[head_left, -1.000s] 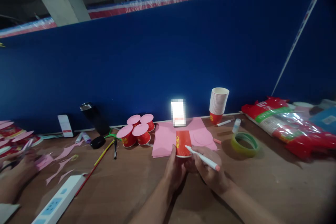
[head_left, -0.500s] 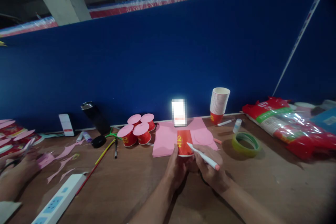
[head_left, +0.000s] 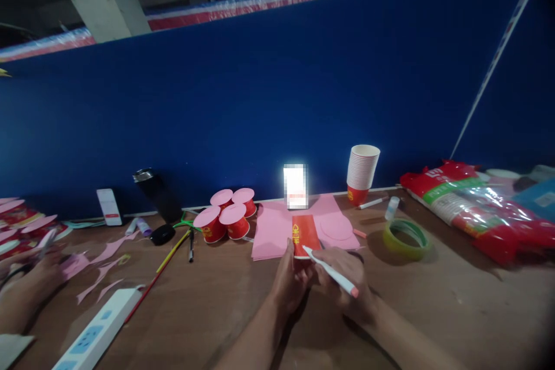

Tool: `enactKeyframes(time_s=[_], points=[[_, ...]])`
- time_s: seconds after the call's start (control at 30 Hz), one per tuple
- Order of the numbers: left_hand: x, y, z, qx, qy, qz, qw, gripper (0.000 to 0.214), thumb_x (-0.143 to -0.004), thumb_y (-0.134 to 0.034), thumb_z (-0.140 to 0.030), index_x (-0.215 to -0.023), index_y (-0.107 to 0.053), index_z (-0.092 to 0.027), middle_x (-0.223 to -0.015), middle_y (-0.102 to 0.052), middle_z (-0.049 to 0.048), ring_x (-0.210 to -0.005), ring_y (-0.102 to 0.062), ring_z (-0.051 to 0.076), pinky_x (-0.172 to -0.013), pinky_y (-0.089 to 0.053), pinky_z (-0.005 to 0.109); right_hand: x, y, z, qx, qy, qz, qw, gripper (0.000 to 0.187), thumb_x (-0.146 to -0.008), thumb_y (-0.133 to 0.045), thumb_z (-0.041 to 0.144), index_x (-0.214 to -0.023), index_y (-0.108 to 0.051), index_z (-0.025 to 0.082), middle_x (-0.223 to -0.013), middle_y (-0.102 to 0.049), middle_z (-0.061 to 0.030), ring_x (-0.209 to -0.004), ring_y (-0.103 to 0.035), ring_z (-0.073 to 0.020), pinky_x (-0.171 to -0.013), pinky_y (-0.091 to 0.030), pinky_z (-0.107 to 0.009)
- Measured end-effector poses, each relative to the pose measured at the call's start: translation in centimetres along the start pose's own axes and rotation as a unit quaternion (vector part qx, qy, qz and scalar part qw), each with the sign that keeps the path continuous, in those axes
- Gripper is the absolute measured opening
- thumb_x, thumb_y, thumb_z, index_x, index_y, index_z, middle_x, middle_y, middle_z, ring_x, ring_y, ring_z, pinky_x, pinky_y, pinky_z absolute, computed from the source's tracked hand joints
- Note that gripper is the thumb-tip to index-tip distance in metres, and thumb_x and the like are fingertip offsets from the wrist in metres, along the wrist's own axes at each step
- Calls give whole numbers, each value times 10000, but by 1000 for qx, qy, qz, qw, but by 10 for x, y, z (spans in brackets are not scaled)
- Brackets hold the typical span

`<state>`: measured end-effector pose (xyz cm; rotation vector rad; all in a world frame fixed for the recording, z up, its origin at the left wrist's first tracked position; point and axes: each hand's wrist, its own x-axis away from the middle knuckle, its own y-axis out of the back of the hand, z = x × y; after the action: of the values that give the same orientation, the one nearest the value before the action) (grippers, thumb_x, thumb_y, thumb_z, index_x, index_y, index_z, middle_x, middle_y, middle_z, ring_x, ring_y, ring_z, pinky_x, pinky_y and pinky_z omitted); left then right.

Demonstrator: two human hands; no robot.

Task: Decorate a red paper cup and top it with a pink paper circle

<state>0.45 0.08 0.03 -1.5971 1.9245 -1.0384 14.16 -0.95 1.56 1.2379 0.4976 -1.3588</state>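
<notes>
A red paper cup (head_left: 306,232) with yellow lettering is tilted on its side in my left hand (head_left: 289,277), whose fingers wrap round its lower part. My right hand (head_left: 349,277) grips a white marker (head_left: 333,275) with an orange-red end. The marker's tip is at the cup's red side, near the rim end facing me; whether it touches I cannot tell. Beyond the cup lie pink paper sheets (head_left: 273,230), with a pink paper disc (head_left: 337,228) on their right part.
Several red cups topped with pink discs (head_left: 234,214) stand left of the sheets. A cup stack (head_left: 363,170), clear tape roll (head_left: 405,240) and red plastic packs (head_left: 468,202) lie right. At left are a power strip (head_left: 99,326) and another person's hand (head_left: 32,283) with scissors.
My right hand has moved the marker a little left and down across the cup's side. The cup has turned slightly in my left hand.
</notes>
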Motion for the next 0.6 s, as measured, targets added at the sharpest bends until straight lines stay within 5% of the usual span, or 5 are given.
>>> enactKeyframes(time_s=[0.4,0.6], points=[[-2,1,0,11,14,-13,1000,530,-825,-606,-539,-1141,-634,-114,-1058,-699,152,-1043,-638,288,-957,-459,405,-2,1,0,44,-20,-6,999,210,-929,-477,166,-1064,-636,191,-869,-715,-95,-762,-679,-217,-642,-536,-338],[-6,6,2,1,1,2,1000,561,-857,-555,-541,-1210,-610,-109,-1133,-687,155,-1081,-626,289,-967,-452,411,-1,-2,-6,61,-98,-61,991,213,-912,-507,142,-1079,-630,191,-946,-714,-95,-884,-686,-222,-766,-547,-348]])
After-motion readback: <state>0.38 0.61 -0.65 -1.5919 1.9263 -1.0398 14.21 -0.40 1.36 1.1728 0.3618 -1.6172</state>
